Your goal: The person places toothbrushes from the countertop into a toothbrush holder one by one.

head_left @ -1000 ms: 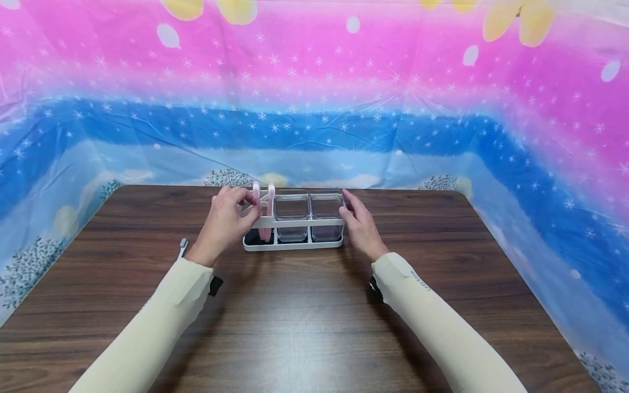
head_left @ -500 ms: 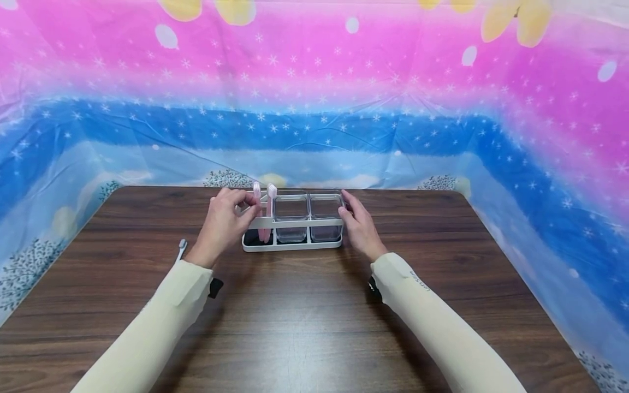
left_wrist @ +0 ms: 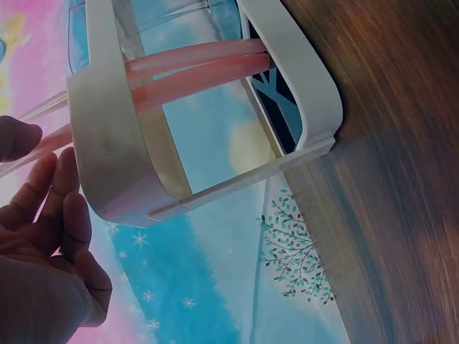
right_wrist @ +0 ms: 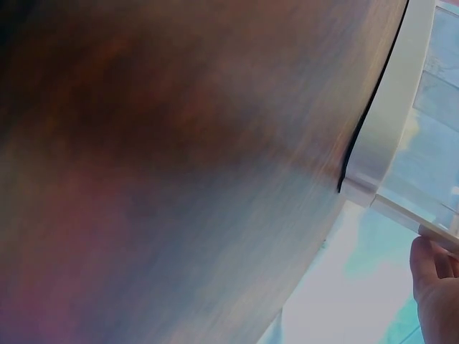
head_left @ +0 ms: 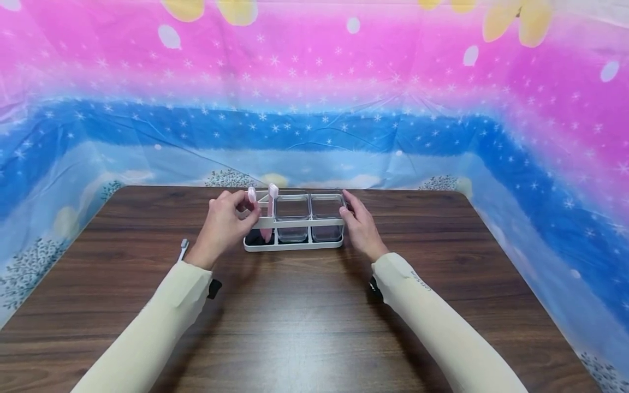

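Observation:
A white toothbrush holder [head_left: 294, 246] with three compartments stands on the table. Two clear square cups, a middle cup [head_left: 293, 208] and a right-hand cup [head_left: 326, 208], fill two of them. Two pink toothbrushes stand in the left compartment, heads up. My left hand [head_left: 230, 214] pinches the left toothbrush [head_left: 252, 195] just below its head, at the upper bar. The other toothbrush [head_left: 272, 191] leans beside it, untouched by the fingers. In the left wrist view both pink handles [left_wrist: 204, 75] run down to the dark base. My right hand [head_left: 361, 225] grips the holder's right end, fingertips partly hidden.
A light-coloured toothbrush [head_left: 183, 245] lies on the table left of my left forearm, partly covered by the sleeve. The brown wooden table [head_left: 304, 327] ends just behind the holder, where a patterned cloth [head_left: 314, 131] hangs.
The left pink toothbrush has turned and tilted, its head shifting left and slightly down. The other brush's head has turned too. Both hands keep nearly the same place, and the holder stays put.

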Demonstrator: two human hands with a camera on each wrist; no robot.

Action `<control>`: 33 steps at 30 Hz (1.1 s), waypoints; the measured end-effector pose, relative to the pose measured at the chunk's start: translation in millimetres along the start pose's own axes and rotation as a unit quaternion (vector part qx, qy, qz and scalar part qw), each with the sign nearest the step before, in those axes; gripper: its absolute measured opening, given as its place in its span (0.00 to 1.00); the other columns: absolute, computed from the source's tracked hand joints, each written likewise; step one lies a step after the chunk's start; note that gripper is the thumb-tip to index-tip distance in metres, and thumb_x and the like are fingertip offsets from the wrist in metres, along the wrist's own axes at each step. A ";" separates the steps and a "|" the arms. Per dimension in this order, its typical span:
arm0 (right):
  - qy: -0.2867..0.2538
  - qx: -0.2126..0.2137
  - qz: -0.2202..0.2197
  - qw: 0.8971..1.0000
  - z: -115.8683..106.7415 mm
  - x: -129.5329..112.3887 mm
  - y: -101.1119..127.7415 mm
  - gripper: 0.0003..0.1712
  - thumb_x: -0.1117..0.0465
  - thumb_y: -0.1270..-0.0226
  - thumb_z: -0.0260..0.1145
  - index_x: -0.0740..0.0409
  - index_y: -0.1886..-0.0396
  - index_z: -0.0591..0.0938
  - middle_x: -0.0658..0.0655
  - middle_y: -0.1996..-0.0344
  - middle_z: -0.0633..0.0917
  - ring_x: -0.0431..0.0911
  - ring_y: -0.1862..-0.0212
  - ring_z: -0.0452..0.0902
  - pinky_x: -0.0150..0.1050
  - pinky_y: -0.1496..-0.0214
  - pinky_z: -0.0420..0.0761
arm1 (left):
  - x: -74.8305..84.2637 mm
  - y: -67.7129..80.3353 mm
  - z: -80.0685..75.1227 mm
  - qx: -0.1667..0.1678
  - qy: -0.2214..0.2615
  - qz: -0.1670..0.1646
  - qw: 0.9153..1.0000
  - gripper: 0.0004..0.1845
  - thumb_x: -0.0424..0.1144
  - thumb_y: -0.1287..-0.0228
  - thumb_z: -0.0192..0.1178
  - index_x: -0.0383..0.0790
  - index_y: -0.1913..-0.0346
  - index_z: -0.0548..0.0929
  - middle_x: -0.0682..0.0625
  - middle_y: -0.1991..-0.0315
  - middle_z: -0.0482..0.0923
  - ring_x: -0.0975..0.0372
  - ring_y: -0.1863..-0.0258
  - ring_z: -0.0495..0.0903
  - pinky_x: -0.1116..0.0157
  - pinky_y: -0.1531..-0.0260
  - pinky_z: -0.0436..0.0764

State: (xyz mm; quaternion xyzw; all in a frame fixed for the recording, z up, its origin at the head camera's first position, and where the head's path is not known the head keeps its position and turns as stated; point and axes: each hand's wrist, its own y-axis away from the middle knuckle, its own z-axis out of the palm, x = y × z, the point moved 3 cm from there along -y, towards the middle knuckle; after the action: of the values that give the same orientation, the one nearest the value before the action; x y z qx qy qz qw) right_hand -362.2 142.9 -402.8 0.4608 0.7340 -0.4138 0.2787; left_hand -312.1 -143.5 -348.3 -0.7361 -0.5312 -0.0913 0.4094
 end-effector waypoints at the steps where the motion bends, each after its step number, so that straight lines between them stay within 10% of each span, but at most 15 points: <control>1: 0.000 -0.001 0.001 1.000 0.3 -0.3 -0.1 0.29 0.51 0.24 0.45 0.54 0.28 0.59 0.58 0.32 0.63 0.51 0.33 0.60 0.48 0.35 0.60 | -0.2 0.6 -0.4 -0.001 0.000 0.000 1.000 0.04 0.34 0.42 0.64 0.38 0.68 0.79 0.48 0.71 0.79 0.55 0.65 0.69 0.48 0.49 0.55; 16: 0.000 -0.003 0.005 1.000 0.1 -5.9 0.6 0.28 0.53 0.24 0.45 0.56 0.28 0.59 0.60 0.32 0.63 0.52 0.33 0.59 0.49 0.35 0.59 | -17.8 19.2 -39.9 0.031 -0.041 0.022 0.998 0.07 0.30 0.45 0.65 0.34 0.63 0.80 0.45 0.69 0.79 0.54 0.65 0.70 0.49 0.60 0.54; 26: 0.003 -0.004 0.006 1.000 1.4 -5.3 1.0 0.29 0.52 0.24 0.45 0.55 0.28 0.58 0.59 0.32 0.62 0.52 0.33 0.59 0.50 0.35 0.59 | -47.1 35.6 -61.9 -0.030 -0.128 -0.108 0.985 0.09 0.33 0.39 0.59 0.30 0.59 0.78 0.39 0.66 0.79 0.47 0.63 0.70 0.46 0.61 0.54; 33: 0.005 -0.005 0.006 1.000 1.6 -7.0 0.6 0.29 0.53 0.24 0.45 0.56 0.28 0.59 0.60 0.32 0.63 0.53 0.33 0.60 0.50 0.35 0.60 | -80.0 47.9 -70.1 -0.145 -0.197 -0.207 0.947 0.11 0.37 0.37 0.57 0.30 0.70 0.78 0.43 0.78 0.76 0.48 0.71 0.72 0.39 0.55 0.53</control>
State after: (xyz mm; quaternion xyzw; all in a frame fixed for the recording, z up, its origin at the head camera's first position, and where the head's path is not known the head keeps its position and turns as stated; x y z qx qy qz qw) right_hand -358.7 138.5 -398.2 0.4660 0.7344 -0.4063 0.2800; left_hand -283.5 -253.9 -372.6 -0.6647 -0.7229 -0.1035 0.1575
